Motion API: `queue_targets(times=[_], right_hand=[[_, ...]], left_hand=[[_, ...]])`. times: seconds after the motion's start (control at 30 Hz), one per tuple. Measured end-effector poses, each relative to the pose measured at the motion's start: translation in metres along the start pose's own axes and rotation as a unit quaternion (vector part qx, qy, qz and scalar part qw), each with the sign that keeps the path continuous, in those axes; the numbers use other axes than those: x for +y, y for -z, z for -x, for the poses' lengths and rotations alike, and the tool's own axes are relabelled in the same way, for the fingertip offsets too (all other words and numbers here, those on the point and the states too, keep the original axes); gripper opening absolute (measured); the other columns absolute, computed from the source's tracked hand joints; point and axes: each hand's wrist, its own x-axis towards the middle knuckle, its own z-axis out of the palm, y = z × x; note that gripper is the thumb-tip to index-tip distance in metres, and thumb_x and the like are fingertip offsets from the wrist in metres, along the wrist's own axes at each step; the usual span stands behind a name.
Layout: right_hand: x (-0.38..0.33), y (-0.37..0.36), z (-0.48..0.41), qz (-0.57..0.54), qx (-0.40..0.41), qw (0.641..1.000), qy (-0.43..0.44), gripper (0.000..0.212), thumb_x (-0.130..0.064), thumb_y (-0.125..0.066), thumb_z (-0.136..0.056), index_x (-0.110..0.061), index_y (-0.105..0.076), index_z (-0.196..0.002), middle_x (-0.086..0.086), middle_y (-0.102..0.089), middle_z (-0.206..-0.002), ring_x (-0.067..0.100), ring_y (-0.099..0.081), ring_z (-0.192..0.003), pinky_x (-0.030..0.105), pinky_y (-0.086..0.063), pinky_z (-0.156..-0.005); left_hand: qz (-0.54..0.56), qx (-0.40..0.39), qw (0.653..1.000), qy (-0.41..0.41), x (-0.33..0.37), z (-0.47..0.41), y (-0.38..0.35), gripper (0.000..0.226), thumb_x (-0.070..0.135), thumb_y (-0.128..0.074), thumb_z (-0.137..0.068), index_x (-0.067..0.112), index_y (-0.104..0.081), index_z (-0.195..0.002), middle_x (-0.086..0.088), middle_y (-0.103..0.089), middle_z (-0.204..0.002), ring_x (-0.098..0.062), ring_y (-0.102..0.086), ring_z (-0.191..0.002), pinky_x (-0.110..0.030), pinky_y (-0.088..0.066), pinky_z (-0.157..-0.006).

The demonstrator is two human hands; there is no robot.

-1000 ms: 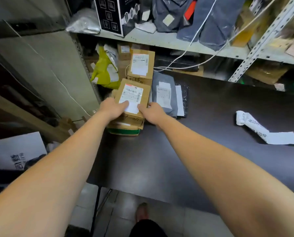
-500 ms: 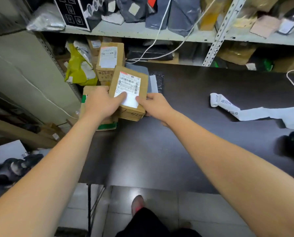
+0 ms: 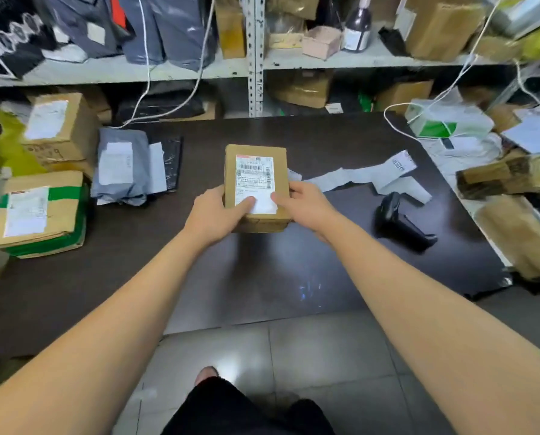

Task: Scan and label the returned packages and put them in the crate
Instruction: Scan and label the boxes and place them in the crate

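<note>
A small brown cardboard box [image 3: 256,155] with a white barcode label sits in both my hands over the middle of the dark table [image 3: 262,271]. My left hand [image 3: 215,215] grips its left near corner, thumb on the label. My right hand [image 3: 303,205] holds the right near corner, thumb on the label too. A black handheld scanner [image 3: 397,221] lies on the table to the right of the box. A strip of white printed labels [image 3: 366,177] runs across the table behind my right hand. No crate is in view.
At the table's left stand a green-taped box [image 3: 39,211], a grey mailer bag [image 3: 121,171] and a labelled box [image 3: 58,127] over a yellow bag. More parcels pile up at the right edge [image 3: 507,174]. Shelves [image 3: 253,61] full of packages and white cables run behind.
Both hands lifted the small box off the green-taped box at the left and carried it right to the table's middle. The view swung right, bringing the scanner into sight.
</note>
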Motion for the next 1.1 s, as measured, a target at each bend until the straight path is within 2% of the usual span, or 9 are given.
queue_targets(times=[0.27, 0.47, 0.63, 0.77, 0.87, 0.93, 1.0, 1.07, 1.1], right_hand=[[0.057, 0.081, 0.009, 0.008, 0.033, 0.999, -0.036, 0.027, -0.019, -0.062, -0.096, -0.027, -0.066, -0.122, -0.011, -0.071, -0.118, 0.010, -0.069, -0.107, 0.040, -0.055, -0.099], [0.087, 0.098, -0.008, 0.014, 0.054, 0.995, -0.078, 0.030, -0.016, -0.060, -0.098, -0.026, -0.064, -0.125, -0.010, -0.071, -0.119, 0.011, -0.068, -0.109, 0.038, -0.054, -0.100], [0.106, 0.105, -0.021, 0.021, 0.074, 0.991, -0.110, 0.034, -0.017, -0.057, -0.100, -0.022, -0.061, -0.133, -0.008, -0.066, -0.131, 0.010, -0.062, -0.116, 0.033, -0.050, -0.103], [0.113, 0.107, -0.031, 0.007, 0.082, 0.988, -0.133, 0.037, -0.018, -0.056, -0.101, -0.021, -0.057, -0.138, -0.006, -0.065, -0.132, 0.014, -0.062, -0.118, 0.039, -0.051, -0.104], [0.114, 0.113, -0.033, 0.032, 0.068, 0.988, -0.138, 0.034, -0.024, -0.059, -0.098, -0.027, -0.062, -0.132, -0.010, -0.067, -0.128, 0.008, -0.063, -0.113, 0.034, -0.052, -0.101], [0.113, 0.123, -0.033, 0.092, 0.135, 0.980, -0.116, 0.028, -0.029, -0.063, -0.092, -0.025, -0.071, -0.119, -0.012, -0.073, -0.113, 0.003, -0.065, -0.099, 0.025, -0.053, -0.088], [0.111, 0.137, -0.030, 0.144, 0.270, 0.948, -0.089, 0.025, -0.032, -0.063, -0.086, -0.022, -0.072, -0.108, -0.012, -0.072, -0.097, 0.007, -0.065, -0.088, 0.026, -0.050, -0.078], [0.113, 0.158, -0.028, 0.201, 0.364, 0.906, -0.077, 0.022, -0.025, -0.062, -0.083, -0.017, -0.067, -0.103, -0.005, -0.067, -0.095, 0.018, -0.064, -0.090, 0.032, -0.050, -0.078], [0.116, 0.169, -0.029, 0.246, 0.376, 0.888, -0.092, 0.025, -0.020, -0.062, -0.082, -0.014, -0.064, -0.106, 0.002, -0.064, -0.103, 0.025, -0.060, -0.100, 0.037, -0.048, -0.083]], left_hand=[[0.004, -0.100, 0.995, -0.011, 0.023, -0.017, -0.090, 0.048, 0.047, -0.067, -0.090, 0.027, -0.060, -0.132, 0.007, -0.067, -0.126, -0.017, -0.062, -0.110, -0.039, -0.053, -0.096], [0.034, -0.163, 0.986, 0.000, 0.011, -0.044, -0.134, 0.055, 0.044, -0.069, -0.090, 0.027, -0.051, -0.139, 0.014, -0.061, -0.126, -0.007, -0.058, -0.104, -0.008, -0.039, -0.072], [0.031, -0.184, 0.982, 0.010, 0.004, -0.065, -0.159, 0.057, 0.040, -0.074, -0.087, 0.021, -0.053, -0.137, 0.007, -0.065, -0.129, -0.014, -0.061, -0.111, -0.023, -0.044, -0.086], [0.028, -0.162, 0.986, 0.007, 0.005, -0.074, -0.169, 0.058, 0.040, -0.077, -0.083, 0.023, -0.056, -0.134, 0.009, -0.066, -0.125, -0.010, -0.060, -0.103, -0.021, -0.044, -0.081], [0.026, -0.141, 0.990, 0.016, 0.004, -0.075, -0.175, 0.060, 0.039, -0.080, -0.081, 0.021, -0.057, -0.133, 0.007, -0.067, -0.125, -0.011, -0.060, -0.101, -0.022, -0.046, -0.080], [0.022, -0.141, 0.989, 0.028, 0.003, -0.076, -0.178, 0.063, 0.040, -0.080, -0.080, 0.019, -0.055, -0.134, 0.005, -0.066, -0.127, -0.014, -0.062, -0.106, -0.028, -0.051, -0.086], [0.019, -0.142, 0.989, 0.036, 0.002, -0.076, -0.179, 0.066, 0.041, -0.080, -0.079, 0.019, -0.054, -0.136, 0.005, -0.066, -0.127, -0.016, -0.063, -0.108, -0.032, -0.053, -0.090], [0.018, -0.133, 0.990, 0.041, 0.003, -0.076, -0.180, 0.066, 0.041, -0.081, -0.079, 0.019, -0.055, -0.135, 0.005, -0.067, -0.126, -0.016, -0.063, -0.108, -0.032, -0.053, -0.090], [0.018, -0.129, 0.990, 0.044, 0.004, -0.075, -0.181, 0.065, 0.040, -0.081, -0.079, 0.020, -0.055, -0.135, 0.005, -0.066, -0.127, -0.016, -0.063, -0.109, -0.031, -0.052, -0.090]])
